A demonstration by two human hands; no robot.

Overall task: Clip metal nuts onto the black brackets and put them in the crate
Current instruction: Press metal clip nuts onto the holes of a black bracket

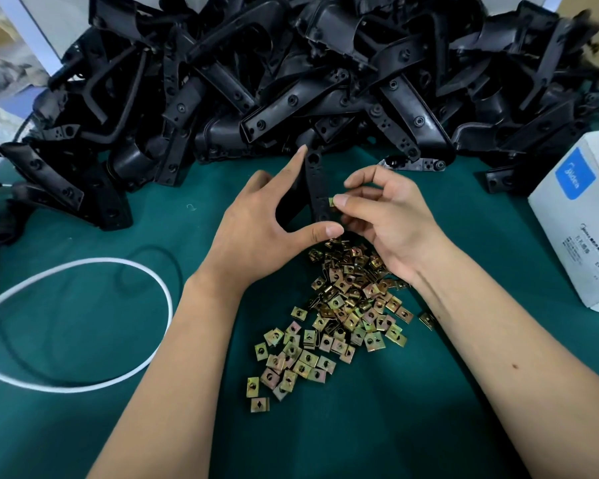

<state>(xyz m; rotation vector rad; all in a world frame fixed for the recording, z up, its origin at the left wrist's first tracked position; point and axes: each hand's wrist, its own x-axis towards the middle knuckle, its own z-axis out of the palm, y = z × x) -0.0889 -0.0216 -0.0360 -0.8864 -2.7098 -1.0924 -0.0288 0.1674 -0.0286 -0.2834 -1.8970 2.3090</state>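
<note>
Right hand (391,216) is pinching one metal nut (331,201) btwn thumb and forefinger, pressing it against the right edge of the bracket (317,188). Left hand (260,223) is gripping that same bracket, forefinger lying up its left side, thumb curling under its lower end, so it's standing roughly upright just above the bench (83,426). Nut looks only partly on (can't tell if it's seated over a hole or just touching the edge).

Directly below both hands, the loose nuts (336,319) are spreading toward the viewer across the green surface. Behind the hands, the pile of black brackets (291,70) is filling the far side. A white box (581,216) is sitting at right, a white cable (132,274) looping at left. No crate in view.

Risks, as I judge them: nut going on crooked or missing the hole if pushed w/o lining up; nut springing out of the pinch and dropping into the loose heap; bracket twisting in the left hand's grip under sideways push, since only thumb and finger are steadying it. Wrists are also hovering over the heap, so a slip could scatter nuts.
</note>
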